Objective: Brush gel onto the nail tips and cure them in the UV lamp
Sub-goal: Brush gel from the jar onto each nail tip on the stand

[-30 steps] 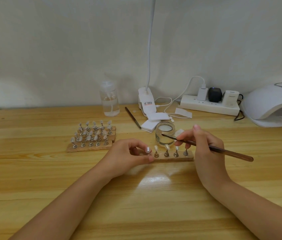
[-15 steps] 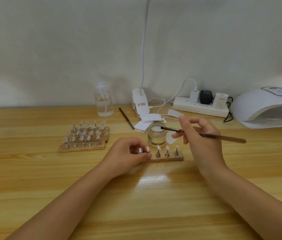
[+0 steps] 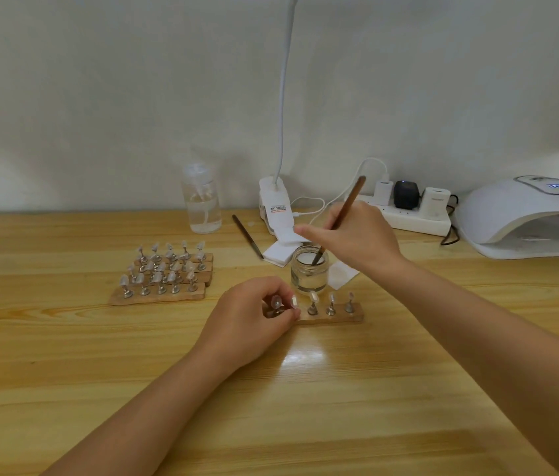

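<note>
1. Glass jar (image 3: 309,269) of clear gel stands mid-desk; the right hand (image 3: 357,240) pinches a brush (image 3: 341,214) whose bristles dip inside.
2. The left hand (image 3: 254,316) pinches the left end of a wooden strip (image 3: 333,316) of nail tips (image 3: 313,297), just in front of the jar.
3. Step, judged: loading gel.
4. Next, likely: lift the brush, stroke a tip.
5. The UV lamp (image 3: 528,218) waits at the desk's back right corner.

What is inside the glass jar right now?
The tip of the brush, held by the right hand, dips into the glass jar. Clear liquid sits at the bottom; the bristles are too blurred to make out.
</note>
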### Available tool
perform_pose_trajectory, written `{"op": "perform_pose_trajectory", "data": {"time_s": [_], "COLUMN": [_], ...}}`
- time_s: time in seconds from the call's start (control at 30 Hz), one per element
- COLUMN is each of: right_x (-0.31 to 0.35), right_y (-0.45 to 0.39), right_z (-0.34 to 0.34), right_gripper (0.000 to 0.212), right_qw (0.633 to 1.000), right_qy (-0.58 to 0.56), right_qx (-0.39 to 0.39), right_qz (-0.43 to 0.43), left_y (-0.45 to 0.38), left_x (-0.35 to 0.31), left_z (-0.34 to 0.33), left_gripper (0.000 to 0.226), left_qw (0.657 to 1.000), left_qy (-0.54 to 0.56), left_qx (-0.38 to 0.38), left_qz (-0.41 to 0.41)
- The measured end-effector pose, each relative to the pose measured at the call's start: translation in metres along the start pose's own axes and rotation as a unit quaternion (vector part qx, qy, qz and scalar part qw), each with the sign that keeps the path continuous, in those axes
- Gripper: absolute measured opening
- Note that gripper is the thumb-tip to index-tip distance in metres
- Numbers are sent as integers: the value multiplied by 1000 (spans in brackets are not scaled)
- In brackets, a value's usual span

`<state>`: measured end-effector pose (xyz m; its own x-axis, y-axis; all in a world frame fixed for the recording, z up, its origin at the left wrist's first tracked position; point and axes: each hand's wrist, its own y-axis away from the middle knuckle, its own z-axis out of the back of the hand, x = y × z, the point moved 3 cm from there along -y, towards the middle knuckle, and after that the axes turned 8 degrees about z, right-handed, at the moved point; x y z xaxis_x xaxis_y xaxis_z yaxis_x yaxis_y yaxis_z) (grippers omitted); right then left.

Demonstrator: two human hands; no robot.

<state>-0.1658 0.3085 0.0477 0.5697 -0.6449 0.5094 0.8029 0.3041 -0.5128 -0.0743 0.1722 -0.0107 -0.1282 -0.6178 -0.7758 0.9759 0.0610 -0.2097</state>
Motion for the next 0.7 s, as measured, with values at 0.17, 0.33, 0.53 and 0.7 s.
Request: {"op": "perform_pose_trajectory", "data": {"time_s": [0.17,0.33,0.53,0.7], "right_x": [-2,-14,-34,-41], "right_y": [0,-4,3,8], "right_z": [-7,12,17,25], "right_gripper": [38,45,45,44], "right_qw": [1000,994,975,966], "right_qy": [22,-74,-174,-201], "right_qx": [19,-52,-81,-109], "right_qz": [-6,-52,-113,-122], "left_y": [3,6,8,9], "left_x": [-2,-4,-4,-7], "left_z": [1,1,0,5], "left_gripper": [19,23,20,26], "left_qw": [999,997,998,994], "left_qy": [-26,-56,6,71], "left_qx": [-10,-27,-21,-53], "left_qz": [-19,-38,-56,-56]}}
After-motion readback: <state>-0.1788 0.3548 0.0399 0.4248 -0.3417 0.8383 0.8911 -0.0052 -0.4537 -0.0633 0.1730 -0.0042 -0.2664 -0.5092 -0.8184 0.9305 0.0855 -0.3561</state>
